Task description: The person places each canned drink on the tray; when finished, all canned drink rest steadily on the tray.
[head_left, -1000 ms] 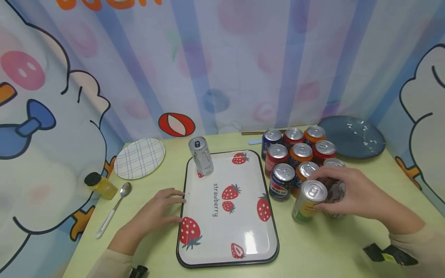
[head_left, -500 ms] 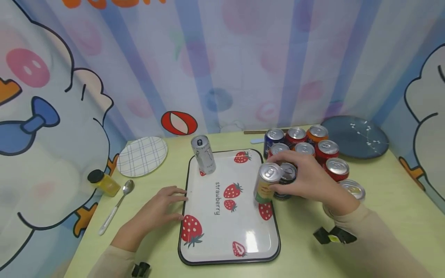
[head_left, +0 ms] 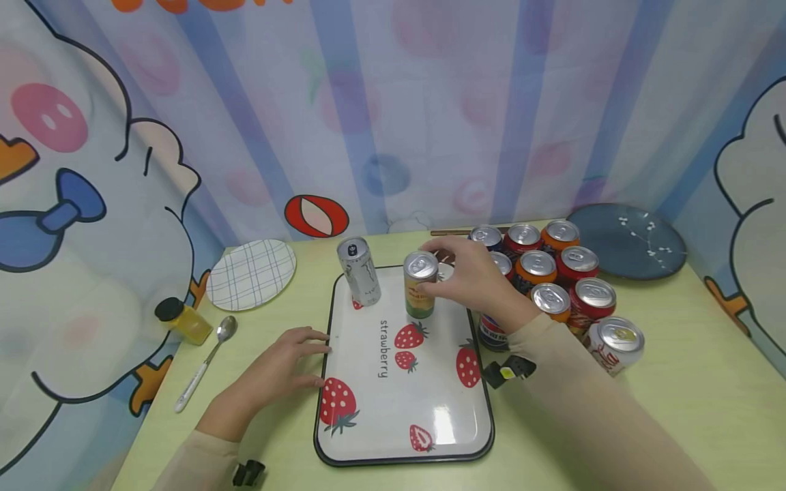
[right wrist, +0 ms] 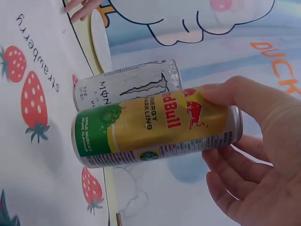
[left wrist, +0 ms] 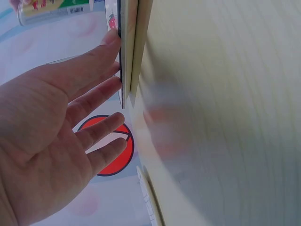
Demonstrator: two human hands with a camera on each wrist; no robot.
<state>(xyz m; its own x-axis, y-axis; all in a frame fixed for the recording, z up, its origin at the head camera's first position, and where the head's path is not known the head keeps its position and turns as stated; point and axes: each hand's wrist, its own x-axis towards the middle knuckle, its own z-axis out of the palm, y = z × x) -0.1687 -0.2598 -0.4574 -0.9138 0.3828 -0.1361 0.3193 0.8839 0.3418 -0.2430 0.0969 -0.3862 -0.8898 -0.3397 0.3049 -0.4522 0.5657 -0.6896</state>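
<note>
My right hand [head_left: 469,276] holds a yellow-and-green Red Bull can [head_left: 420,294] near its top, thumb on one side and fingers on the other. The can is upright, close over the far part of the strawberry-print tray [head_left: 368,429]. To its left, a white Monster can [head_left: 361,278] stands at the tray's far left corner; in the right wrist view the Red Bull can [right wrist: 146,127] partly overlaps the Monster can [right wrist: 127,82]. At the tray's left edge is my left hand [head_left: 279,368], its fingertips right at the rim and its fingers loosely extended [left wrist: 96,101].
Several soda cans [head_left: 537,262] stand grouped right of the tray, with a white cola can [head_left: 616,344] nearest me. Behind them lies a dark blue plate [head_left: 620,242]. On the left are a checked plate [head_left: 252,275], a spoon [head_left: 205,365] and a yellow black-capped jar [head_left: 184,322].
My right hand has carried the Red Bull can leftward and away from me, from beside the grouped cans to over the tray's far part. My left hand stays at the tray's edge.
</note>
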